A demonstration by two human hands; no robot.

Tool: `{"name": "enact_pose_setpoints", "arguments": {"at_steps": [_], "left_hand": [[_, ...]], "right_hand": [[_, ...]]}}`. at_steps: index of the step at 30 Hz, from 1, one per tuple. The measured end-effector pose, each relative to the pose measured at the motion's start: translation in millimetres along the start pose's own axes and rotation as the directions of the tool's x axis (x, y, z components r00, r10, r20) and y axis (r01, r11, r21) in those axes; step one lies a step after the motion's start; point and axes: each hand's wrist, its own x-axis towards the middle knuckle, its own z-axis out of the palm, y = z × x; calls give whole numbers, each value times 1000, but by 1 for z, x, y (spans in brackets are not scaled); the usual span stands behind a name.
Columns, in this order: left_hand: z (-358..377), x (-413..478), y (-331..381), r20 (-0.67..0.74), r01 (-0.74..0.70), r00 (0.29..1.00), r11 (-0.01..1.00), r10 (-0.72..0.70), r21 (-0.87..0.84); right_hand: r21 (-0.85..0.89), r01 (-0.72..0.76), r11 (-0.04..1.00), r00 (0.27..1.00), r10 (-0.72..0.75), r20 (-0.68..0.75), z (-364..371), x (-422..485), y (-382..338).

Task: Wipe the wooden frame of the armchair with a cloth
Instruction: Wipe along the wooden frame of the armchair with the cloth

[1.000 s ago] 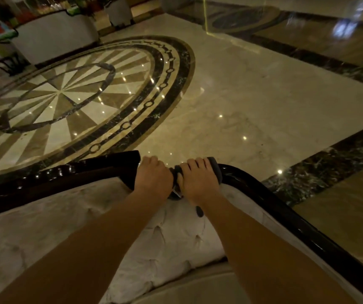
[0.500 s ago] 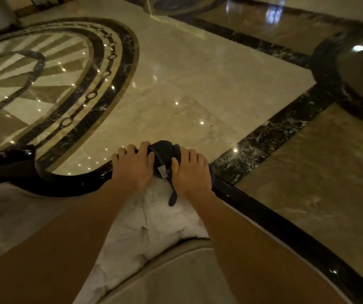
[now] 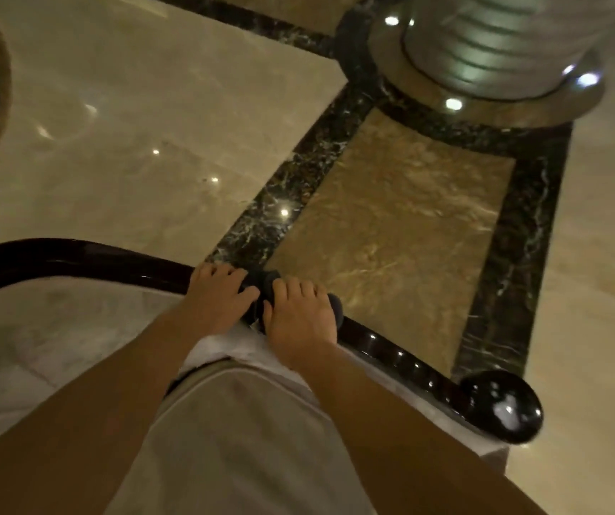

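Left hand: the left hand (image 3: 220, 299) lay at frame centre, palm down on the dark glossy curved wooden frame (image 3: 75, 256) of the armchair, fingers curled over the rail's far edge and its thumb side touching the cloth.
Right hand: the right hand (image 3: 300, 321) lay just beside it to the right, pressed flat on the dark grey bunched cloth (image 3: 261, 286), fingers draped over it and clamping it against the rail.
Cloth: it was bunched on top of the rail, showing between the two hands and past the little-finger side of the right hand.
Frame: the rail swept from the left edge of the frame, under both hands, down to a rounded glossy black knob (image 3: 503, 407) at lower right.
Upholstery: pale tufted padding (image 3: 38, 336) filled the inside of the curve at left; a beige seat cushion (image 3: 239, 440) lay between the forearms at bottom centre.
Floor: polished cream marble floor (image 3: 150, 105) with black veined border strips (image 3: 283, 195) and a tan inset panel.
Column: a pale ribbed column base (image 3: 491, 42) stood at upper right, well apart from the chair.
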Motion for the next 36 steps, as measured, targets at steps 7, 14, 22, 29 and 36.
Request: {"name": "enact_pose_setpoints", "arguments": {"at_steps": [7, 14, 22, 29, 36], "left_hand": [[-7, 2, 38, -6, 13, 1000, 968, -12, 251], [-8, 2, 155, -142, 18, 990, 987, 5, 159], [-5, -8, 300, -129, -115, 984, 991, 123, 66], [-5, -13, 324, -173, -66, 981, 990, 88, 126], [4, -12, 321, -319, -95, 937, 983, 142, 157]], "right_hand": [[29, -39, 999, 999, 40, -15, -16, -75, 85], [-22, -126, 992, 992, 126, 3, -19, -168, 166], [-131, -130, 983, 989, 137, 47, -12, -246, 243], [2, -281, 960, 959, 281, 46, -16, -207, 266], [185, -527, 830, 819, 553, -149, -2, -205, 259]]}}
